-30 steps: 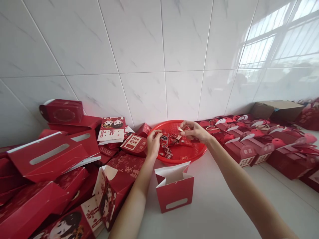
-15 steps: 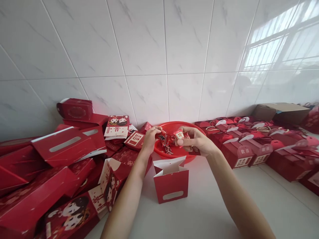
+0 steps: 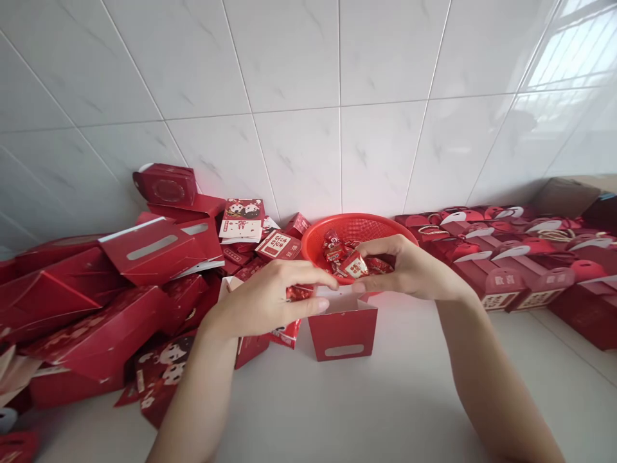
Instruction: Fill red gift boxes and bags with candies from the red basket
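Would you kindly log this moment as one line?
left hand: holds red packet, at open box | right hand: holds small packet, near box mouth | red basket: behind box, more packets inside

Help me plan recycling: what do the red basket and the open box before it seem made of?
The red basket looks like plastic with a slight sheen: its wall is evenly perforated. The open box seems folded card, smooth red outside, white inside, with crisp creases; any coating is unclear.

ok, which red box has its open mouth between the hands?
The box standing in front of the basket; its mouth opens upward between left hand and right hand. The others are in the left pile or right rows.
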A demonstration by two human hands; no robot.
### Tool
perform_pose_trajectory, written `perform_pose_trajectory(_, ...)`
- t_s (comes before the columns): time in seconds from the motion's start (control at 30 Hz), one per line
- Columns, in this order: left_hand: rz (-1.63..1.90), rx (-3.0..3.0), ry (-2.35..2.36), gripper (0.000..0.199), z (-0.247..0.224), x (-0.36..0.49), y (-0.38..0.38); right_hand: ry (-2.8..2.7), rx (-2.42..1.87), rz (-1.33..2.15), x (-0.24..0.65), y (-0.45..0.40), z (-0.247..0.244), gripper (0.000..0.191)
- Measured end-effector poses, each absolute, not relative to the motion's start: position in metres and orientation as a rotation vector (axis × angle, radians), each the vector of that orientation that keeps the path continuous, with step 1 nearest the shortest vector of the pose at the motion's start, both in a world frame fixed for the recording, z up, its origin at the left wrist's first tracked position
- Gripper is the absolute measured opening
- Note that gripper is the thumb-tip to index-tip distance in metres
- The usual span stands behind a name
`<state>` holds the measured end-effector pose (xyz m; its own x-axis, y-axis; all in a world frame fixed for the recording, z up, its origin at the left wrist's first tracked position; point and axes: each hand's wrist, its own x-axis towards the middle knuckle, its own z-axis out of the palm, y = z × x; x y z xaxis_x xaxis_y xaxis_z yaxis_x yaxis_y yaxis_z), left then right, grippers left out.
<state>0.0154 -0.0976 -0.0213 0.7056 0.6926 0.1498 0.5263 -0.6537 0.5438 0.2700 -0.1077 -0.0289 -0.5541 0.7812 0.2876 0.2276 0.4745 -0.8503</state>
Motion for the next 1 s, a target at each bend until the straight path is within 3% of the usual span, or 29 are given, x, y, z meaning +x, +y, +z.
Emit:
perform_pose_trajectory(0.13, 0.365, 2.586, 1.062, 0.027, -0.032, 0.014, -0.097, -2.088, -0.943, 0.857, 0.262, -0.106, -0.037, 0.017)
perform_pose_trajectory(0.27, 0.502, 2.563, 1.157, 0.028, -0.038, 0.015, -0.090, -2.087, -1.017, 0.707, 0.254, -0.101, -0.047, 0.012)
perform_pose_trajectory(0.4, 0.555, 2.511, 1.133, 0.028, -0.042, 0.016, -0.081, -2.039, -1.031, 0.606, 0.253, -0.095, -0.052, 0.024)
perform_pose_trajectory(0.57, 0.480, 2.419, 0.979, 0.022, -0.047, 0.018, -0.074, -2.075, -1.059, 0.651, 0.252, -0.098, -0.051, 0.022)
perform_pose_trajectory(1.0, 0.598, 2.175, 0.943, 0.035, -0.053, 0.019, -0.065, -1.893, -1.063, 0.732, 0.249, -0.095, -0.053, 0.015)
